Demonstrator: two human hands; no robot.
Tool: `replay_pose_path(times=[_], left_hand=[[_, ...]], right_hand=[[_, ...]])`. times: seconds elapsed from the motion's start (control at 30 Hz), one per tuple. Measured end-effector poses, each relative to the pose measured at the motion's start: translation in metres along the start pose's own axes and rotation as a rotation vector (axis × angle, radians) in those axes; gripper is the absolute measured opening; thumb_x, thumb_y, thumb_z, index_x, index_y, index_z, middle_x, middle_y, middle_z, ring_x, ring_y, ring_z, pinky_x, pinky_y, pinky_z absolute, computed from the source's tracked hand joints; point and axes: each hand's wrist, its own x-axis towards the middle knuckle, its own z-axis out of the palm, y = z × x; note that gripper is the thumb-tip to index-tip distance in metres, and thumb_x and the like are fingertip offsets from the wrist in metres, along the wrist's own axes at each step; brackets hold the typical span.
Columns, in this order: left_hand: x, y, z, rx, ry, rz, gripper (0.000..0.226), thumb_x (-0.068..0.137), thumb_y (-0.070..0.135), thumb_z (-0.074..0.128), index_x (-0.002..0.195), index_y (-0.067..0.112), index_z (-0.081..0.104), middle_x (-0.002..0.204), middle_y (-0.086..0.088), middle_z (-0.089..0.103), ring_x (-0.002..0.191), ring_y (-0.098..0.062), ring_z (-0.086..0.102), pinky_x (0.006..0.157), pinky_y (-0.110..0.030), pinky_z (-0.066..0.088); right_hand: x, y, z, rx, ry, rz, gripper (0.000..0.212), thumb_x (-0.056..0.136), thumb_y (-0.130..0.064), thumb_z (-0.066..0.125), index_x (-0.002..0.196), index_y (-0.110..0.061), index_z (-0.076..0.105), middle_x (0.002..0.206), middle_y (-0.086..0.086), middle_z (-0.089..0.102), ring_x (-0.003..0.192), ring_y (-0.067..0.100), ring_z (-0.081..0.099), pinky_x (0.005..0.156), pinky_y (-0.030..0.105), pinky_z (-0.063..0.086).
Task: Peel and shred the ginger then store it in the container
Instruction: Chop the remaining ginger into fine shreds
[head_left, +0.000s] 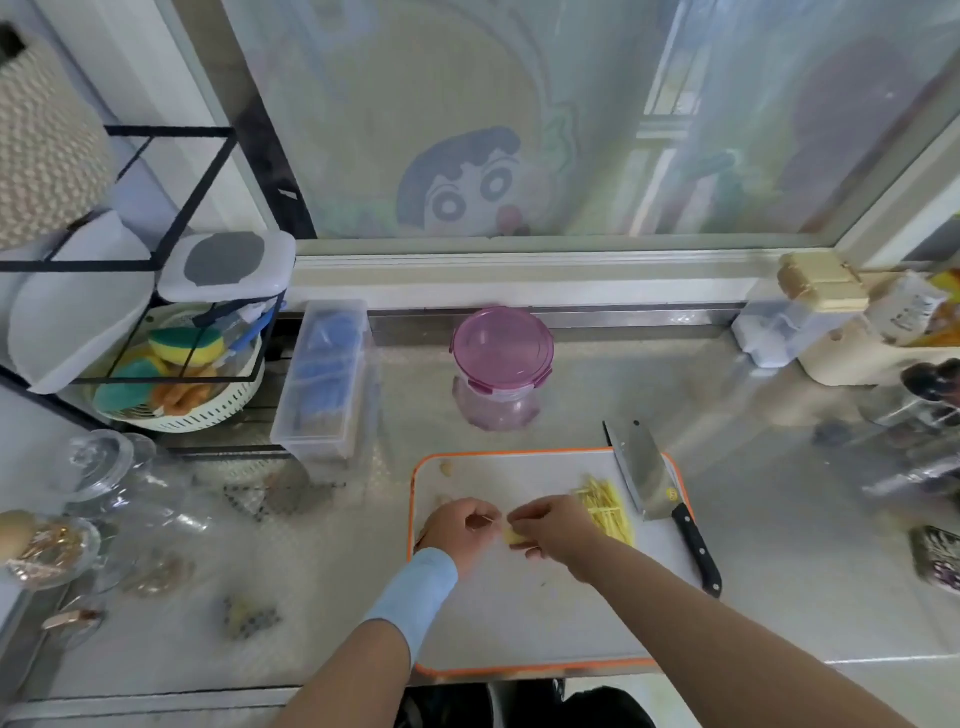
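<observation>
**Ginger (514, 538) pinched over board (519, 623)**

Container (501, 364) stood lidded behind; knife (649, 478), label unreadable, lay beside shreds (605, 506). Right hand (556, 530) pinched the ginger; left hand (462, 525) curled just beside it, hold unclear

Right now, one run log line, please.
left hand curled, hold unclear | right hand pinches yellow ginger piece | ginger shreds on white orange-rimmed board | clear pink-lidded container closed

No writing is legible; the knife (649, 467) blade's mark is blurred.

Pale blue wristband (413, 597), possibly sleeve
</observation>
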Motion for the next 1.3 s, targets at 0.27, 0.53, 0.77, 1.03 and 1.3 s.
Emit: replay_pose_path(times=[0.27, 0.53, 0.77, 1.03, 1.3], left_hand=[[0.005, 0.031, 0.035, 0.135, -0.050, -0.005, 0.009, 0.082, 0.027, 0.059, 0.084, 0.033, 0.065, 0.085, 0.010, 0.064, 0.075, -0.011, 0.059, 0.055, -0.018, 0.042], [0.016, 0.024, 0.043, 0.411, -0.146, 0.098, 0.019, 0.084, 0.024, 0.061, 0.098, 0.031, 0.071, 0.104, 0.012, 0.067, 0.099, -0.013, 0.062, 0.088, -0.023, 0.048], [0.024, 0.036, 0.047, 0.475, -0.087, 0.099, 0.032, 0.083, 0.024, 0.064, 0.113, 0.034, 0.063, 0.100, 0.015, 0.061, 0.097, -0.011, 0.058, 0.090, -0.026, 0.047], [0.022, 0.026, 0.025, 0.384, 0.094, 0.114, 0.033, 0.094, 0.015, 0.045, 0.114, 0.034, 0.064, 0.112, 0.009, 0.060, 0.100, -0.013, 0.059, 0.088, -0.026, 0.046], [0.006, -0.017, -0.023, 0.500, 0.293, -0.017, 0.042, 0.092, 0.014, 0.045, 0.124, 0.039, 0.055, 0.124, 0.005, 0.047, 0.119, -0.017, 0.043, 0.095, -0.030, 0.039]], right_hand=[[-0.006, 0.020, -0.018, -0.039, 0.186, -0.030, 0.011, 0.074, -0.013, 0.081, 0.082, -0.016, 0.076, 0.074, 0.005, 0.076, 0.071, 0.020, 0.074, 0.056, 0.024, 0.052], [0.011, 0.024, -0.052, -0.946, 0.089, -0.198, 0.024, 0.095, -0.018, 0.054, 0.112, -0.021, 0.071, 0.112, -0.002, 0.067, 0.108, 0.022, 0.064, 0.086, 0.029, 0.052], [0.033, 0.024, -0.062, -1.269, 0.056, -0.508, 0.024, 0.098, -0.023, 0.050, 0.107, -0.030, 0.071, 0.112, -0.002, 0.059, 0.108, 0.023, 0.058, 0.080, 0.032, 0.044], [0.031, 0.016, -0.063, -1.333, 0.115, -0.546, 0.032, 0.092, -0.006, 0.048, 0.114, -0.021, 0.065, 0.116, 0.002, 0.056, 0.103, 0.026, 0.060, 0.071, 0.030, 0.039], [0.033, -0.007, 0.016, -1.171, -0.084, -0.637, 0.031, 0.099, -0.022, 0.052, 0.129, -0.028, 0.059, 0.130, -0.002, 0.052, 0.119, 0.023, 0.053, 0.095, 0.036, 0.043]])
